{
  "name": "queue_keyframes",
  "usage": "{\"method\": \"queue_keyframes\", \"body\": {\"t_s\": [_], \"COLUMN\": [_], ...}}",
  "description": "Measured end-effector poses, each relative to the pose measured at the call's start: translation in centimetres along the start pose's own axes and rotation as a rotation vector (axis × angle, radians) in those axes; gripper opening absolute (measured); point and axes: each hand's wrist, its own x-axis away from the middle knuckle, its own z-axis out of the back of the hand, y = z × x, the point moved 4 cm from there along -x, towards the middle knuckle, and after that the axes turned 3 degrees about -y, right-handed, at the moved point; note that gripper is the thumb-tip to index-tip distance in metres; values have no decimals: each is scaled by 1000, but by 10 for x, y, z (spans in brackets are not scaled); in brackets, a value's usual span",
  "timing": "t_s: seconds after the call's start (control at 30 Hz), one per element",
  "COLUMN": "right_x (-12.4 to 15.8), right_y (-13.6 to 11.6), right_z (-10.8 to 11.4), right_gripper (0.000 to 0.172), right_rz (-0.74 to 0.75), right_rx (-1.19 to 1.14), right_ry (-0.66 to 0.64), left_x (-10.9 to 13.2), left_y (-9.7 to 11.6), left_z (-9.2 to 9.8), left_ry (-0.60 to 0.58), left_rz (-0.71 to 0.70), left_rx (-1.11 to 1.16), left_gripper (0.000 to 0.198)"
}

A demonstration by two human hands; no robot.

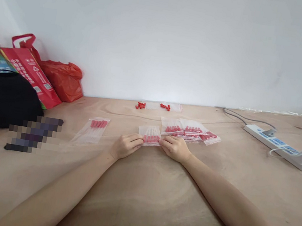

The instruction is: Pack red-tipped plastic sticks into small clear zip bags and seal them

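Note:
Between my two hands is a small clear plastic bag (pixel 149 131) with several red-ended, pale sticks inside. My left hand (pixel 128 145) pinches its near left corner, fingers closed. At the near right corner my right hand (pixel 175 148) grips the same bag, fingers also closed. Just behind and right of that hand lies an overlapping pile of similar filled bags (pixel 194 129). To the left of my left hand, another clear bag (pixel 92 132) with several red-ended sticks lies flat on the table.
Loose red caps (pixel 140 105) and clear bags (pixel 153 105) lie near the wall. A white power strip (pixel 280 145) with cables is at right. At left stand a black striped bag (pixel 7 98), a red shopping bag (pixel 33 75) and a red plastic bag (pixel 64 80), near a blurred-out dark object (pixel 34 134).

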Motion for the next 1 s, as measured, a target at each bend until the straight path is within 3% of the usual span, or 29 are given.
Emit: {"method": "queue_keyframes", "body": {"t_s": [0.53,0.63,0.7,1.0], "right_x": [-2,-2,-3,-7], "right_y": [-5,-5,-6,-16], "right_z": [-2,-2,-2,-3], "right_gripper": [26,25,24,22], "right_rz": [23,-9,-39,-73], "right_rx": [7,-7,-26,-109], "right_ry": [-14,-16,-16,-20], "left_x": [4,0,-4,-14], "left_y": [-11,-9,-5,14], "left_z": [0,1,-1,-14], "left_ry": [-65,-36,-10,51], "left_rz": [205,217,196,4], "left_rx": [64,78,86,60], "left_gripper": [22,15,8,13]}}
